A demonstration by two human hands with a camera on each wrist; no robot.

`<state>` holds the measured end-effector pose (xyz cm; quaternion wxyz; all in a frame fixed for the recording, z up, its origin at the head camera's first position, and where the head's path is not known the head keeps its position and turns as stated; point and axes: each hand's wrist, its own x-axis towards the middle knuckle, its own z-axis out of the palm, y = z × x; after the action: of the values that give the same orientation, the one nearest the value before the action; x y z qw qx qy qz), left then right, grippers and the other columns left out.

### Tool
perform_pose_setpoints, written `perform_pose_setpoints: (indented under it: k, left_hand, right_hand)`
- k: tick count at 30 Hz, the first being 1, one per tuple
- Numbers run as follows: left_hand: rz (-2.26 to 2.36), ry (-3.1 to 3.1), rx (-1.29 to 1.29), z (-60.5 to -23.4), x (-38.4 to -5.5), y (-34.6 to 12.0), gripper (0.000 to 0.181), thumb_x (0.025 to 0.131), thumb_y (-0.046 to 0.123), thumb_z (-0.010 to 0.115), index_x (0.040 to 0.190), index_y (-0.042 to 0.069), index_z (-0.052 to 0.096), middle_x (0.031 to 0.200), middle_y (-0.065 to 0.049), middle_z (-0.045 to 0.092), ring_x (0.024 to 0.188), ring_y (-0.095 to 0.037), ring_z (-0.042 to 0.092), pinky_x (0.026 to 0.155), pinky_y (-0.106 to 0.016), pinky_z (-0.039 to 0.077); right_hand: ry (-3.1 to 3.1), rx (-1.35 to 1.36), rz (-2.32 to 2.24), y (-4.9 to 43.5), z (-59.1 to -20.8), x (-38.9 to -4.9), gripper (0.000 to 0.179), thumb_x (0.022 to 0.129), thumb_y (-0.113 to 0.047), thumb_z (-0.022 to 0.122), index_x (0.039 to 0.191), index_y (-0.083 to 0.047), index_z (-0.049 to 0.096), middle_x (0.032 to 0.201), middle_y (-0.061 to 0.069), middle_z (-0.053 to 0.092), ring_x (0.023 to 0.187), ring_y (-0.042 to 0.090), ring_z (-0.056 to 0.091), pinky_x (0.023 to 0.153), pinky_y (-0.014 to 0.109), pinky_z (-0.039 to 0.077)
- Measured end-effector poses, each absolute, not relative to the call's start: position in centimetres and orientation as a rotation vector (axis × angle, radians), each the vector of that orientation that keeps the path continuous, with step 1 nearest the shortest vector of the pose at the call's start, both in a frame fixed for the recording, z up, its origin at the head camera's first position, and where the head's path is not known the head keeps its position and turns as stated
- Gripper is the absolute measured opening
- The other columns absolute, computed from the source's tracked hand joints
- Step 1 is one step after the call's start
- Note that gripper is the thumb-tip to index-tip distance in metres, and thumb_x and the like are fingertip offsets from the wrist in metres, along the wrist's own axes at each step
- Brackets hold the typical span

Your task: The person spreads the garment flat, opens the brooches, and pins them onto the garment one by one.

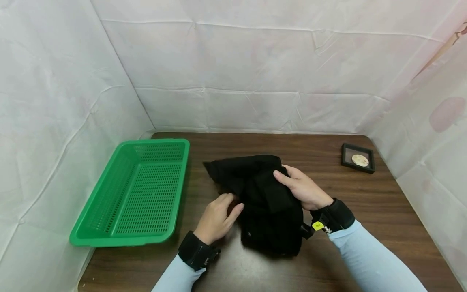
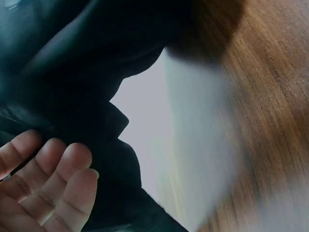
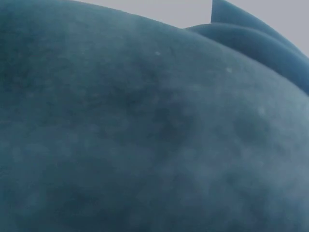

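A bunched piece of black cloth is held over the middle of the table, its left corner sticking out toward the basket. My right hand grips its upper right edge, thumb on top and the other fingers hidden behind the fabric. My left hand is at the lower left side, its thumb apart from the fingers. Seen from the left wrist, relaxed fingers lie beside the dark folds without pinching them. Close-up fabric fills nearly all of the right wrist view.
To the left stands a green plastic basket with perforated walls. A small black-framed case holding a round pale disc lies at the back right of the brown wooden table. White sheeting hangs behind and along both sides.
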<state>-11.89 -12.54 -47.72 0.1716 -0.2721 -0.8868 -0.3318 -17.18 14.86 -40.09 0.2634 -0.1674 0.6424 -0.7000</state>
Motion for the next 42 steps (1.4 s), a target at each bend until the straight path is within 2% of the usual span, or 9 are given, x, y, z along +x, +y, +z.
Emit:
perform_pose_setpoints:
  k: [4, 7, 14, 19, 26, 30, 35, 37, 42]
  left_hand:
    - [-0.973, -2.556, -0.803, -47.8, -11.8, -12.5, 0.039, 0.096, 0.04, 0.057, 0.12, 0.009, 0.059, 0.111, -0.002, 0.063, 0.092, -0.014, 0.062, 0.076, -0.032, 0.053]
    - [-0.993, -2.575, -0.858, -47.8, -11.8, -12.5, 0.046, 0.094, 0.044, 0.06, 0.125, 0.01, 0.057, 0.117, 0.0, 0.061, 0.096, -0.012, 0.061, 0.079, -0.03, 0.052]
    - [-0.923, -2.505, -0.855, -48.0, -12.4, -12.2, 0.002, 0.096, 0.017, 0.061, 0.095, 0.016, 0.063, 0.09, 0.008, 0.057, 0.075, -0.003, 0.054, 0.064, -0.021, 0.048]
    - [-0.92, -2.49, -0.708, -48.3, -12.5, -12.3, 0.007, 0.095, 0.014, 0.061, 0.088, 0.016, 0.061, 0.08, 0.009, 0.055, 0.064, -0.003, 0.049, 0.058, -0.02, 0.044]
    - [-0.899, -2.509, -0.66, -48.7, -12.2, -12.7, 0.006, 0.091, 0.016, 0.066, 0.086, 0.017, 0.064, 0.08, 0.009, 0.057, 0.063, -0.003, 0.048, 0.056, -0.021, 0.043]
    - [-0.883, -2.542, -0.647, -48.9, -12.0, -12.7, 0.006, 0.09, 0.017, 0.068, 0.085, 0.018, 0.064, 0.08, 0.01, 0.057, 0.063, -0.002, 0.048, 0.056, -0.021, 0.043]
    - [-0.865, -2.629, -0.63, -49.5, -11.9, -12.7, 0.007, 0.092, 0.023, 0.066, 0.086, 0.02, 0.064, 0.08, 0.011, 0.056, 0.065, -0.002, 0.049, 0.058, -0.021, 0.043]
    - [-0.88, -2.678, -0.649, -49.7, -11.8, -12.7, 0.008, 0.093, 0.026, 0.064, 0.088, 0.02, 0.065, 0.081, 0.011, 0.057, 0.067, -0.002, 0.05, 0.06, -0.021, 0.045]
    - [-0.949, -2.75, -0.71, -50.2, -11.8, -12.4, 0.024, 0.096, 0.036, 0.059, 0.103, 0.014, 0.066, 0.095, 0.005, 0.062, 0.079, -0.006, 0.058, 0.068, -0.025, 0.05]
  right_hand:
    - [1.635, -0.308, -1.998, 14.7, -41.1, -17.3, 0.028, 0.104, -0.03, 0.041, 0.115, -0.007, 0.05, 0.109, 0.006, 0.061, 0.096, 0.017, 0.062, 0.081, 0.03, 0.052]
    - [1.54, -0.155, -2.085, 14.6, -42.0, -17.3, 0.022, 0.104, -0.03, 0.042, 0.113, -0.011, 0.05, 0.107, 0.001, 0.061, 0.094, 0.014, 0.062, 0.081, 0.029, 0.051]
    - [1.385, 0.086, -2.173, 14.6, -44.1, -17.6, 0.039, 0.103, -0.032, 0.043, 0.136, -0.012, 0.036, 0.122, -0.001, 0.057, 0.106, 0.014, 0.06, 0.091, 0.03, 0.048]
    - [1.411, 0.178, -2.159, 15.2, -45.4, -18.3, 0.052, 0.104, -0.033, 0.041, 0.148, -0.009, 0.025, 0.138, 0.008, 0.045, 0.117, 0.02, 0.053, 0.095, 0.033, 0.045]
    - [1.39, 0.183, -2.168, 16.9, -47.0, -18.9, 0.065, 0.105, -0.034, 0.037, 0.155, -0.014, 0.002, 0.16, 0.011, 0.009, 0.143, 0.029, 0.02, 0.111, 0.041, 0.028]
    - [1.37, 0.225, -2.183, 17.8, -47.9, -19.1, 0.064, 0.104, -0.035, 0.038, 0.155, -0.016, 0.005, 0.159, 0.009, 0.012, 0.135, 0.024, 0.033, 0.106, 0.035, 0.036]
    - [1.398, 0.298, -2.193, 19.4, -49.4, -19.5, 0.065, 0.104, -0.035, 0.039, 0.156, -0.018, 0.003, 0.159, 0.008, 0.009, 0.132, 0.021, 0.033, 0.098, 0.028, 0.041]
    - [1.413, 0.325, -2.193, 19.9, -50.0, -19.6, 0.065, 0.104, -0.034, 0.038, 0.156, -0.018, 0.002, 0.16, 0.008, 0.007, 0.133, 0.021, 0.03, 0.097, 0.027, 0.04]
    - [1.458, 0.359, -2.181, 20.7, -51.2, -19.6, 0.065, 0.104, -0.031, 0.04, 0.156, -0.019, 0.002, 0.16, 0.006, 0.004, 0.119, 0.012, 0.044, 0.093, 0.023, 0.043]
